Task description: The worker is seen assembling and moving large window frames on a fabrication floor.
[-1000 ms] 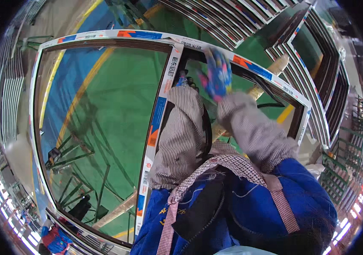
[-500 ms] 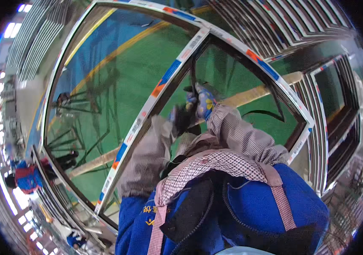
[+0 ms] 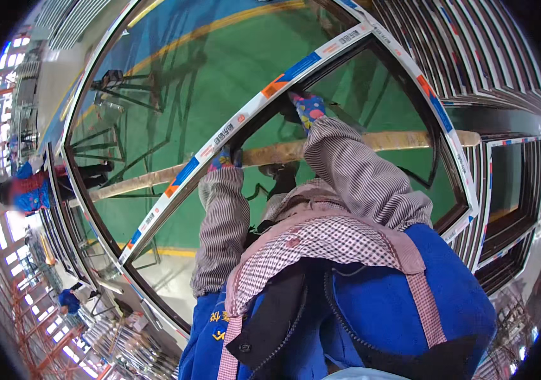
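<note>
A large window frame (image 3: 311, 63) with dark inner edges and white, blue and orange film lies in front of me, split by a slanting middle bar. My right hand (image 3: 309, 109), in a colourful dotted glove, is at the inner edge of that bar, fingers bent against it. A black rubber strip (image 3: 424, 182) hangs in a loop inside the right-hand opening; whether the right fingers pinch part of it is hidden. Lower down the same bar, my left hand (image 3: 223, 159), gloved too, touches the edge, its fingers mostly covered.
A long wooden beam (image 3: 394, 140) crosses beneath the frame. Stacked frames (image 3: 473, 57) stand far right, with more frames (image 3: 514, 183) below them. A person in red and blue (image 3: 30, 190) works at the left. A dark stand (image 3: 128, 82) shows through the left opening above the green floor.
My hands, close together before, are now apart: the left has gone down to the bar's lower part, the right up to its inner edge. The view has shifted over the frame.
</note>
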The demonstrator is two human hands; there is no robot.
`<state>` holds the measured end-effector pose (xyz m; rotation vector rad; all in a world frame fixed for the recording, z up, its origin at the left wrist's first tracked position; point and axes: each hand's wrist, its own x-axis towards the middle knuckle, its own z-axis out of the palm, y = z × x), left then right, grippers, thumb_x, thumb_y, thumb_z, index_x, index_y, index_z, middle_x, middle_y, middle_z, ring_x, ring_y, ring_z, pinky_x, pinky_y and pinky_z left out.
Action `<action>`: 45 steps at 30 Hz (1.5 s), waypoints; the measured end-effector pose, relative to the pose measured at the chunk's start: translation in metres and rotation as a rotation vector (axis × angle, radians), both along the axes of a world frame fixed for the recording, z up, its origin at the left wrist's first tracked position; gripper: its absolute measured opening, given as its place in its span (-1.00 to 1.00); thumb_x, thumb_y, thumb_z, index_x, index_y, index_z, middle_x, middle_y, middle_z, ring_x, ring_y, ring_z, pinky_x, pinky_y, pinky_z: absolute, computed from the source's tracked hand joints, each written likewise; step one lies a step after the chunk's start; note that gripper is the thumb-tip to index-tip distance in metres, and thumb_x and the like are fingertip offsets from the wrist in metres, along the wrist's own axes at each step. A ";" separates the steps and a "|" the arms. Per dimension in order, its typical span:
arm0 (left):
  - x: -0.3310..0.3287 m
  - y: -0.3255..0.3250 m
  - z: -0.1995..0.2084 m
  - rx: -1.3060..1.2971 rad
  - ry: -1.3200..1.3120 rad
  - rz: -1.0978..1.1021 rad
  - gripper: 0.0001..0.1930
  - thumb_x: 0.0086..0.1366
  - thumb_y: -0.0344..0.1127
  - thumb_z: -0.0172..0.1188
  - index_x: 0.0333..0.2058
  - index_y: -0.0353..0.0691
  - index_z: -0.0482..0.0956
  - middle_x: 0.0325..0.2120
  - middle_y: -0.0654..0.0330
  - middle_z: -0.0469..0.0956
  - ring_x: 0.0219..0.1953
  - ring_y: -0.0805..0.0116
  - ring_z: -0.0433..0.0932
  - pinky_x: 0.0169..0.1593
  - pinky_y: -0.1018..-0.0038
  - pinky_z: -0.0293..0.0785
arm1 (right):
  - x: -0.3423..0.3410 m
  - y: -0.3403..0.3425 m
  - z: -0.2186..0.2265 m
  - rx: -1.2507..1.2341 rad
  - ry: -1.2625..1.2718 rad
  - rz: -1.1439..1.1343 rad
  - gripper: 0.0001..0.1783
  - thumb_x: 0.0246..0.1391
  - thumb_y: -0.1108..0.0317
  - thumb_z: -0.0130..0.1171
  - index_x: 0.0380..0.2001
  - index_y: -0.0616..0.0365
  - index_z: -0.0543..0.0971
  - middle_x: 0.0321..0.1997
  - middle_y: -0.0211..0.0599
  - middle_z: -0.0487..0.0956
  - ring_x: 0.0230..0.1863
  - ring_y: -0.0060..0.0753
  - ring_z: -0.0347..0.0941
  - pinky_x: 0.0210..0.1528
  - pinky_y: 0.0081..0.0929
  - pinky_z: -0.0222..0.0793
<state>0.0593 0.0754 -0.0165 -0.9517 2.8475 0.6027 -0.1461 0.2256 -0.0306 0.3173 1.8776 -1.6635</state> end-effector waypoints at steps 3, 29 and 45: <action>-0.003 0.004 0.003 0.011 -0.056 0.014 -0.58 0.28 -0.16 0.01 0.11 -0.07 0.32 -0.01 0.05 0.41 0.00 0.10 0.41 0.09 0.30 0.27 | 0.002 -0.005 0.000 -0.187 0.023 -0.117 -0.68 0.03 0.32 0.20 -0.12 0.15 0.55 -0.30 -0.26 0.60 -0.43 -0.33 0.57 -0.47 -0.35 0.59; -0.005 0.028 0.002 0.286 -0.029 0.211 -0.60 0.31 -0.21 -0.04 0.08 -0.21 0.31 -0.05 -0.10 0.45 0.04 0.01 0.42 0.06 0.26 0.34 | -0.010 0.011 -0.025 -0.496 -0.216 0.084 -0.66 0.13 0.33 0.10 -0.01 0.09 0.46 -0.19 -0.24 0.59 -0.26 -0.32 0.58 -0.28 -0.38 0.56; -0.001 0.005 -0.027 0.329 -0.174 0.213 -0.51 0.30 -0.14 -0.03 0.19 -0.07 0.20 0.08 -0.08 0.34 0.16 -0.01 0.28 0.25 0.25 0.14 | -0.011 0.007 -0.040 -0.479 -0.223 0.068 -0.71 0.16 0.37 0.04 -0.04 0.10 0.47 -0.17 -0.26 0.59 -0.25 -0.30 0.59 -0.28 -0.40 0.56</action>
